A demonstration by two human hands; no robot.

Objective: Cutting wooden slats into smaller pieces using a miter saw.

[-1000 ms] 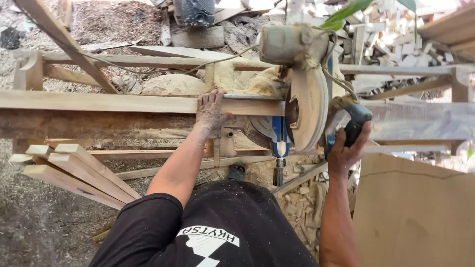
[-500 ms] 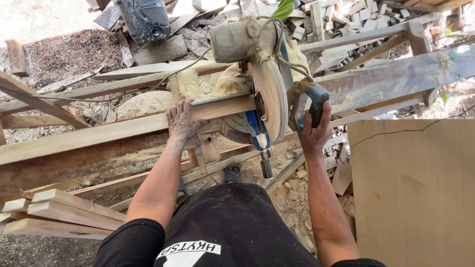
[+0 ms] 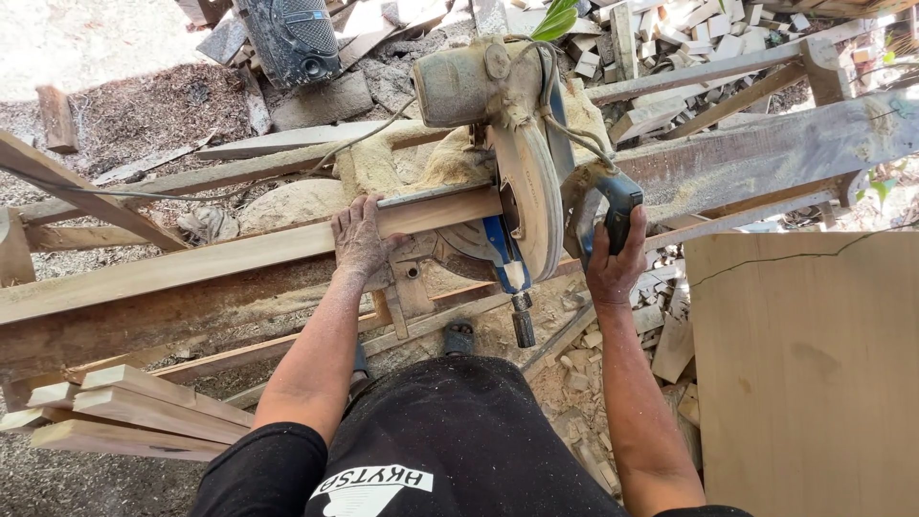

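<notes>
Outdoor wood yard, bright sun. Ground is dirt covered in sawdust and a heap of small offcut blocks up top right. Stack of planed boards bottom left, big plywood sheet on the right, dusty black speaker at the back.

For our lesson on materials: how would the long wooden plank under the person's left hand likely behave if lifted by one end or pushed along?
The plank looks thick and straight, so probably stiff, with little sag. Its length suggests it would feel heavy and swing awkwardly from one end. With flat faces it should slide, not roll; the sawdust nearby may ease sliding, though the left hand presses it down.
</notes>
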